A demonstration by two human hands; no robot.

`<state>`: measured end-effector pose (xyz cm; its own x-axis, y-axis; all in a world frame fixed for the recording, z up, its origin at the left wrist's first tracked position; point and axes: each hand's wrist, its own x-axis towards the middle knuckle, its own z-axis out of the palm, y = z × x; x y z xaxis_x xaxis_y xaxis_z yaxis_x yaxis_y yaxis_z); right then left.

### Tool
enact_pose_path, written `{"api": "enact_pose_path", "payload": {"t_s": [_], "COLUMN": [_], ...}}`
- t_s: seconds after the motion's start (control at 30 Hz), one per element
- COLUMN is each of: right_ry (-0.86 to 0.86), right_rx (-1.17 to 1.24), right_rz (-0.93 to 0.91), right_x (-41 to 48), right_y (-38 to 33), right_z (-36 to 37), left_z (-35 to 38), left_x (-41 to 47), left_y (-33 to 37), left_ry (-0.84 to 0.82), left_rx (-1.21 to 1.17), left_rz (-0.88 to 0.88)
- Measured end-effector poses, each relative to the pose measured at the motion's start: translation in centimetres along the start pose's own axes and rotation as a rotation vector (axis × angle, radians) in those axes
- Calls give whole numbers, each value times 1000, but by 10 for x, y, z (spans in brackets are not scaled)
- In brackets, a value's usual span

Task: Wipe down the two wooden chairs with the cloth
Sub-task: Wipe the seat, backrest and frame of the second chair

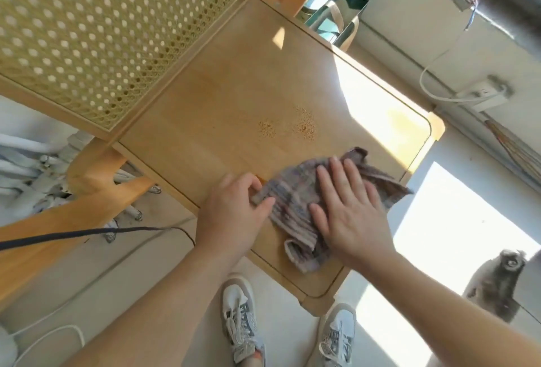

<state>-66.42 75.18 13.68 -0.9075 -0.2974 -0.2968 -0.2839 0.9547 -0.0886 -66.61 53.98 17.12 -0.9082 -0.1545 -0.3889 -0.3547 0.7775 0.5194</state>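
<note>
Cloth point(295, 200) lay crumpled on the chair seat point(222, 103), near its front edge. Right hand point(348, 205) pressed flat on it, fingers spread. Left hand point(234, 205) pinched the cloth's left edge. Cloth judged soft, light, prone to bunching; best held under a flat palm. Speckled stain point(292, 128) just beyond it.

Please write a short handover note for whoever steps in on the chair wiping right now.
Left hand: pinching the near-left edge of the crumpled grey-purple striped cloth.
Right hand: open, palm flat, pressing the cloth down.
Cloth lies on the near part of the light wooden chair seat, clear of the cane-mesh backrest.
Done: cannot be judged; wiping is under way at the seat's near edge.
Left: two patches of brownish specks on the seat beyond the cloth remain unwiped. The second chair is out of view.
</note>
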Motion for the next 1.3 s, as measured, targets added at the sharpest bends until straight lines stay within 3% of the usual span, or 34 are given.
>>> {"api": "enact_pose_path", "payload": {"t_s": [0.1,0.2,0.33,0.4,0.43,0.47,0.57,0.67,0.73,0.8,0.9,0.97,1.07,1.14,1.2,1.27,1.3], "right_ry": [19,62,-16,-43,-40,1,34,91,125,113,28,-18,-38,14,65,101,121], "right_rx": [34,159,114,79,48,1,28,159,176,140,87,73,-34,-44,45,162,175], "right_rz": [292,433,97,-94,-98,-33,403,588,486,304,69,-144,-338,-126,243,466,493], "right_x": [31,23,-39,-35,-23,-7,61,90,70,31,-23,-39,-16,16,52,73,74], "right_y": [33,-14,-80,-39,-8,26,109,99,59,11,-38,-35,30,81,110,101,85], "right_z": [-12,-2,13,7,4,0,-23,-26,-15,0,20,21,6,-7,-22,-24,-21], "left_z": [2,1,19,28,31,34,38,39,36,36,42,44,50,54,58,64,66], "left_x": [10,23,25,23,23,23,24,27,23,10,-17,-19,-6,1,5,9,9], "left_y": [-9,-24,-35,-35,-35,-35,-33,-31,-33,-36,-24,-4,12,17,18,17,17], "left_ry": [117,296,418,466,496,523,556,552,575,626,694,604,638,709,737,747,737], "left_rx": [32,30,132,151,157,164,188,165,61,-90,-455,-786,-791,-663,-547,-458,-420], "left_rz": [-1,-90,-62,-62,-62,-64,-65,-47,-57,-181,-677,-1024,-1072,-1065,-1100,-1125,-1132]}}
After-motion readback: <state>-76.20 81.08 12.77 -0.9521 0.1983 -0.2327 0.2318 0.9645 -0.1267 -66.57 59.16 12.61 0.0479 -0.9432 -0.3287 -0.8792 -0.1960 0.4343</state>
